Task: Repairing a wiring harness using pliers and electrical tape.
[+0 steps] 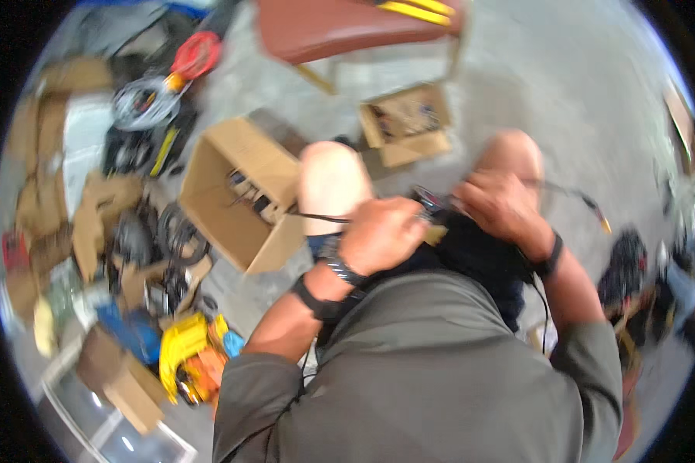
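Observation:
Both my hands meet over my lap, between my bare knees. My left hand (382,233) is closed on a black cable (318,217), whose free length sticks out to the left past my knee. A small dark part (426,199) with a shiny face shows at its fingertips; blur hides what it is. My right hand (500,204) is closed in a pinch on a thin dark cable (567,190). That cable runs out to the right over my knee and ends in a red and yellow tip (603,224). Whether both lengths are one cable cannot be seen.
An open cardboard box (228,224) with small parts stands left of my knee. A smaller box (409,123) with parts lies ahead, near a brown padded chair (347,31) with a yellow-handled tool (417,11). Cables, cardboard and a yellow-orange tool (189,355) clutter the left floor.

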`<control>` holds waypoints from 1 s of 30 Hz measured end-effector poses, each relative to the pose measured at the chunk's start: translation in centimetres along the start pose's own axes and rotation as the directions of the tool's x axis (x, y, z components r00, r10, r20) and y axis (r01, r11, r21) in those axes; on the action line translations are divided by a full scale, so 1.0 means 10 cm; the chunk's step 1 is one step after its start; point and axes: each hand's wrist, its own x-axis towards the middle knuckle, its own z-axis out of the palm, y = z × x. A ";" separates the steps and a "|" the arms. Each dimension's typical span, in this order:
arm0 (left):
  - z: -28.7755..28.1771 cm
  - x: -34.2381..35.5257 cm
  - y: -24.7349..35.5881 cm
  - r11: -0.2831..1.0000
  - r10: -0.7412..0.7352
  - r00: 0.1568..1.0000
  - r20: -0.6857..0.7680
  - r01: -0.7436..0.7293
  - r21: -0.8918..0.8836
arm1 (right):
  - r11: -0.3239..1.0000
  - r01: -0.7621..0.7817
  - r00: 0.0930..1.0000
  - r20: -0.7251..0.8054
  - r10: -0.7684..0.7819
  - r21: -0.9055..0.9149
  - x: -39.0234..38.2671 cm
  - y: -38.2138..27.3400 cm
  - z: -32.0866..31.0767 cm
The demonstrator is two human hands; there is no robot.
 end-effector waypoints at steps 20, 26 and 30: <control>0.38 1.01 -0.14 0.991 -0.136 0.990 -0.034 0.136 -0.020 | 0.972 0.225 0.916 0.354 -0.190 -0.061 0.50 1.10 -0.38; 0.56 0.98 -0.19 0.985 -0.164 0.985 -0.052 0.167 0.042 | 0.990 0.136 0.933 0.341 -0.119 -0.028 0.50 1.13 -0.32; 0.47 0.87 -0.06 0.982 -0.136 0.990 -0.047 0.141 0.125 | 0.993 0.109 0.940 0.330 -0.091 -0.035 0.42 1.07 -0.41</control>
